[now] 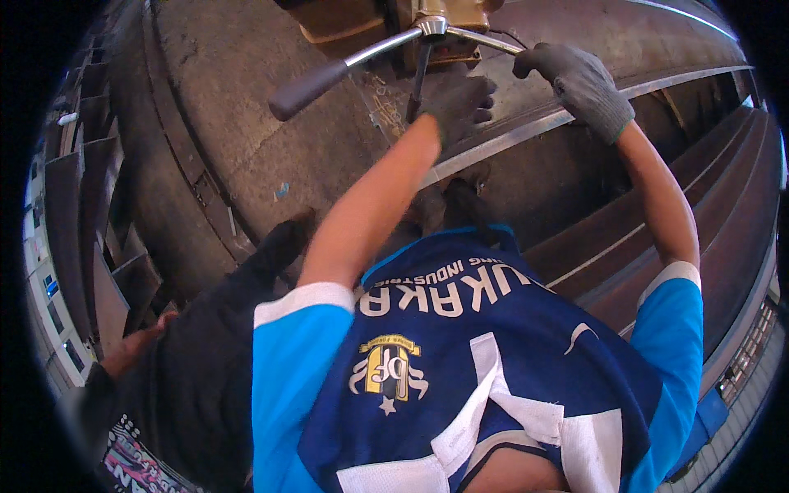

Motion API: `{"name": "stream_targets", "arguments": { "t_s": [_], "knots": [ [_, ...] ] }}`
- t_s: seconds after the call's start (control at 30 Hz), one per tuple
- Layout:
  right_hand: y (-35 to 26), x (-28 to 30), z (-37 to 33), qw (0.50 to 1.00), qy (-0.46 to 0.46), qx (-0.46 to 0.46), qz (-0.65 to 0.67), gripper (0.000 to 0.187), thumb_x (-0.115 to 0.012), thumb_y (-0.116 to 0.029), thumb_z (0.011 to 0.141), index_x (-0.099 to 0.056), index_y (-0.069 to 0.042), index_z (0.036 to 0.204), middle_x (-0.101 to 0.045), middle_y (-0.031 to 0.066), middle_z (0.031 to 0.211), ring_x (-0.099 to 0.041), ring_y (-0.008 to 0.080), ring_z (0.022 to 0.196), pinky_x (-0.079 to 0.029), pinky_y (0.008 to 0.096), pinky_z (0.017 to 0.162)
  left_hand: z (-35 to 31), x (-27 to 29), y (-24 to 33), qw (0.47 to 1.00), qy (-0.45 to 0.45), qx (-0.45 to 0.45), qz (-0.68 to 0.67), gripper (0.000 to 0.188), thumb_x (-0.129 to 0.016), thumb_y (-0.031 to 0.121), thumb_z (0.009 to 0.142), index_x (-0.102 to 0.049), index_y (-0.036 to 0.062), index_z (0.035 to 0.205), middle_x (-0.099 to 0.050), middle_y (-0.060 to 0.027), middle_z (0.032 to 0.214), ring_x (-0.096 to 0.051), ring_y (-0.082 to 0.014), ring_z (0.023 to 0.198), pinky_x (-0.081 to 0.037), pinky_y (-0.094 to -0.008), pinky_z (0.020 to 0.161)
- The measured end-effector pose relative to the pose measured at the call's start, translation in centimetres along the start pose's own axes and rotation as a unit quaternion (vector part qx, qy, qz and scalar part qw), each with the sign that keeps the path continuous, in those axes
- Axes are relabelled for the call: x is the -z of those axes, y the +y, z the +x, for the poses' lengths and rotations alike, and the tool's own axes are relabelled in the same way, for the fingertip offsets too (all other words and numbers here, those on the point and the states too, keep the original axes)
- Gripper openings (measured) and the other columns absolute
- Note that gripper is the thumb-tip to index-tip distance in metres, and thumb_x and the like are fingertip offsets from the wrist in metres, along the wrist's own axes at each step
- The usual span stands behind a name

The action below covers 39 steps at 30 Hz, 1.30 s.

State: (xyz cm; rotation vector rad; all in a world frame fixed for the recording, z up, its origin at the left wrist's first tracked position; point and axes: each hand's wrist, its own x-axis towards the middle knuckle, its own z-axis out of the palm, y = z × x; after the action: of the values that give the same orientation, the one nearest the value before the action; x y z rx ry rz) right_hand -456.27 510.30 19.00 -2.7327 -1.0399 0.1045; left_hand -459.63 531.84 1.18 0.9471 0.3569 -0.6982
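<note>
A brown machine [444, 53], which looks like a drill press, stands at the top middle with a spoked feed handle [433, 28] on its front. One spoke reaches left and ends in a dark grip [308, 90]; another points down toward me. My left hand [460, 103], in a dark grey glove, is beside the downward spoke with its fingers apart. Whether its palm touches that spoke is hard to see. In a lighter grey glove, my right hand [579, 86] curls round the end of the right-hand spoke, hiding its grip.
Beneath the machine runs a long steel beam [526, 135] with a bright edge. More brown steel beams [657, 222] lie at the right. Another person in dark clothes [189, 361] is close at my left. Steel pieces [103, 238] stand at the far left, beyond the concrete floor [246, 148].
</note>
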Motion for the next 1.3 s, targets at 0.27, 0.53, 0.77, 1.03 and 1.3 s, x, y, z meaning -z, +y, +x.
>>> {"name": "stream_targets", "arguments": {
  "t_s": [0.27,0.53,0.77,1.03,1.3],
  "knots": [
    [0.2,0.2,-0.5,1.0,-0.015,-0.016,0.004,0.034,-0.052,-0.009,0.093,-0.076,-0.016,0.116,-0.077,0.0134,0.109,-0.071,0.0394,0.1,-0.054,0.0498,0.088,6.4,-4.9,1.0,0.597,0.049,-0.337,0.727,0.034,-0.072,0.039,0.098,-0.073,0.0128,0.119,-0.072,-0.0071,0.109,-0.067,-0.0246,0.098,-0.056,-0.0396,0.089],
    [-0.6,1.0,0.0,1.0,-0.019,0.009,0.021,0.035,-0.051,-0.009,0.096,-0.076,-0.015,0.12,-0.077,0.0129,0.113,-0.07,0.039,0.103,-0.055,0.049,0.091,4.5,-6.9,3.0,0.778,0.045,-0.319,0.539,0.018,-0.072,0.026,0.095,-0.073,0.0102,0.104,-0.071,-0.0076,0.098,-0.068,-0.0222,0.088,-0.058,-0.0377,0.078],
    [1.4,3.7,-1.9,0.904,-0.191,-0.19,0.331,0.032,-0.066,-0.029,0.105,-0.073,-0.016,0.133,-0.074,-0.005,0.111,-0.063,0.0082,0.086,-0.053,0.0261,0.076,-12.7,1.4,-0.6,0.93,0.19,-0.278,0.147,0.039,-0.056,0.032,0.108,-0.059,0.0126,0.142,-0.063,-0.0096,0.123,-0.066,-0.0226,0.098,-0.058,-0.0403,0.083],
    [2.5,-4.5,-5.1,0.665,0.163,-0.107,0.721,0.055,-0.057,-0.019,0.109,-0.039,-0.018,0.162,-0.054,0.01,0.155,-0.055,0.0267,0.142,-0.053,0.0445,0.112,-20.8,4.7,4.4,0.714,0.402,-0.554,0.147,0.05,-0.06,0.033,0.111,-0.056,0.001,0.148,-0.063,-0.0125,0.138,-0.064,-0.0247,0.123,-0.054,-0.041,0.106],
    [4.5,-4.9,-4.3,0.445,0.17,0.065,0.877,0.051,-0.048,-0.028,0.111,-0.037,-0.027,0.161,-0.039,0.011,0.169,-0.037,0.0383,0.156,-0.037,0.0672,0.124,-19.4,6.0,4.5,0.623,0.489,-0.543,0.279,0.032,-0.063,0.018,0.105,-0.072,-0.0041,0.125,-0.069,-0.013,0.128,-0.064,-0.0227,0.12,-0.05,-0.0378,0.107]
  ]
}}
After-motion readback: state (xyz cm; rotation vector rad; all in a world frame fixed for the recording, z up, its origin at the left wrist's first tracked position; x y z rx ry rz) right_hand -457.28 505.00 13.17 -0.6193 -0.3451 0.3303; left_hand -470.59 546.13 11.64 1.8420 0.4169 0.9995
